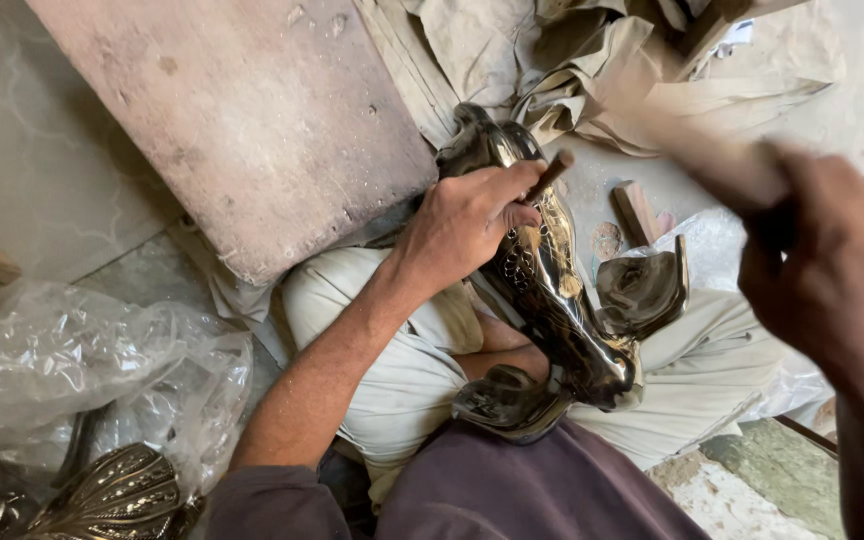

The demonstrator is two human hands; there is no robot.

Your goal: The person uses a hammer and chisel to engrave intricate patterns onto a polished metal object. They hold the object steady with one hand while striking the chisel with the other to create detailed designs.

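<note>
While left hand (pixel 467 225) pins chisel (pixel 549 175) — right hand (pixel 832 270) grips mallet (pixel 692 140).

Soft, even daylight, bright glare on the polished metal casting (pixel 552 300), centre sharp, while the raised right hand (pixel 832 270) smears with motion blur

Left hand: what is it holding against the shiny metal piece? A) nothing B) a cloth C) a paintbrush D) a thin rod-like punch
D: the left hand pinches a thin brownish rod-like tool, its tip set on the shiny dark metal piece lying across the lap.
</note>
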